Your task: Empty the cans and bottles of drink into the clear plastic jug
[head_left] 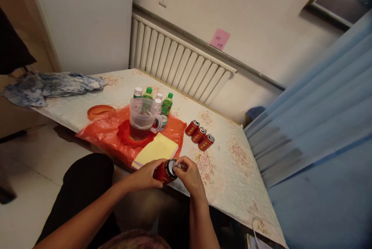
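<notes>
Red can (165, 171) — held tilted over the near table edge (232, 187), left hand (147, 176) wrapped around its body, right hand (188, 173) with fingers pinched at its top. Three more red cans (200, 134) lie side by side beyond. Clear pitcher (142, 119) stands on orange plastic bag (99, 133); yellow pad (157, 149) — beside it.

Two arms come up from the bottom of the view, and both are bare, with no sleeves on them. The left hand (147, 176) and the right hand (189, 174) are bare too. No gloves, rings or watch can be seen. Below and to the left of the left grip, one leg (84, 187) is covered in plain black cloth. The cloth looks smooth, with no marks or patterns on it.
</notes>
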Motion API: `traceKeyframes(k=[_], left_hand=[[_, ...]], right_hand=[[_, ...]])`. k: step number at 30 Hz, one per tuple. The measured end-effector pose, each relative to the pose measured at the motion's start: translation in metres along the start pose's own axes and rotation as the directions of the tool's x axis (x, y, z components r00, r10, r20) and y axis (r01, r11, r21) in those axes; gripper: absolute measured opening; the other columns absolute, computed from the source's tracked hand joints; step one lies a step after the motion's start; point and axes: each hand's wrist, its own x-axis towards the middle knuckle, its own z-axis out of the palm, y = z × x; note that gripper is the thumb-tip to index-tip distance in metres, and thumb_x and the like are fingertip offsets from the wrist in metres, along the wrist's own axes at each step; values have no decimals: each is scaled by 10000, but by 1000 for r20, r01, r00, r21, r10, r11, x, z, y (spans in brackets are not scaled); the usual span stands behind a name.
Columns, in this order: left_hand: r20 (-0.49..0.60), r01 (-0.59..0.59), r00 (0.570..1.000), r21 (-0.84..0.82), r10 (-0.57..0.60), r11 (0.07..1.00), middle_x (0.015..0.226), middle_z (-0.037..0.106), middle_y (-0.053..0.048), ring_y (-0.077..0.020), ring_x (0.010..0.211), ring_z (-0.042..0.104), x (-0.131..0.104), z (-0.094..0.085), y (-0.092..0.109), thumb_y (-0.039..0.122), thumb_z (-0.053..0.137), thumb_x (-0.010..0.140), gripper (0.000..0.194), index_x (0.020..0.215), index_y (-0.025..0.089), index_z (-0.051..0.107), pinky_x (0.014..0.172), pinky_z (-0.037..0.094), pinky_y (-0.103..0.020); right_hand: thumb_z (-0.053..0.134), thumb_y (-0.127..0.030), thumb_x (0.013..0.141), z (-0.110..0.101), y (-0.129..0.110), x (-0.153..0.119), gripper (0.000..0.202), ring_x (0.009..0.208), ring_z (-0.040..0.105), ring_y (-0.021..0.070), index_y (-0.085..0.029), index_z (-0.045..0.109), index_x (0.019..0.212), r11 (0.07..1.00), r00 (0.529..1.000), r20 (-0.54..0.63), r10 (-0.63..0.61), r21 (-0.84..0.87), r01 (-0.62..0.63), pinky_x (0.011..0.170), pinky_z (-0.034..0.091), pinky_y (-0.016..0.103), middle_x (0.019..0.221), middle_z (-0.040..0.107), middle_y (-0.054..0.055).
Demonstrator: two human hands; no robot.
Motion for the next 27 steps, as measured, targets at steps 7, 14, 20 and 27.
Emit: traceKeyframes(k=[7, 14, 20, 27], left_hand=[[10, 1, 1000, 1, -1, 1000, 1269, 618, -33, -260, 1191, 542, 0, 0, 2, 121, 693, 571, 733, 1279, 216, 526, 1064, 389, -371], [-4, 46, 999, -76, -46, 996, 1266, 626, -33, -254, 1139, 578, -1, -9, -7, 141, 681, 577, 729, 1285, 206, 519, 994, 448, -351], [-45, 88, 994, -200, -99, 976, 1264, 625, -40, -269, 1187, 552, 2, -30, -11, 137, 688, 566, 779, 1316, 207, 488, 1015, 432, -356], [45, 111, 994, -321, -102, 941, 1232, 633, -42, -272, 1147, 574, 17, -65, -9, 115, 681, 560, 773, 1307, 190, 495, 954, 478, -365]], right_hand=[[600, -145, 657, 3, 6, 3, 113, 689, 614, 142, -204, 572, 750, 1000, 1000, -26, -6, -28, 6, 637, 454, 229, 725, 630, -35], [684, -161, 646, 8, 6, 7, 169, 876, 677, 179, -193, 612, 796, 990, 998, -47, 51, 134, -44, 796, 510, 275, 952, 716, 20], [733, -336, 704, 11, 38, 32, 220, 776, 675, 175, -180, 639, 827, 965, 970, -223, 100, 261, -39, 734, 539, 298, 853, 724, 37], [698, -351, 693, 38, 82, 65, 221, 652, 634, 160, -189, 632, 827, 975, 968, -217, 122, 210, -76, 635, 522, 265, 712, 688, -7]])
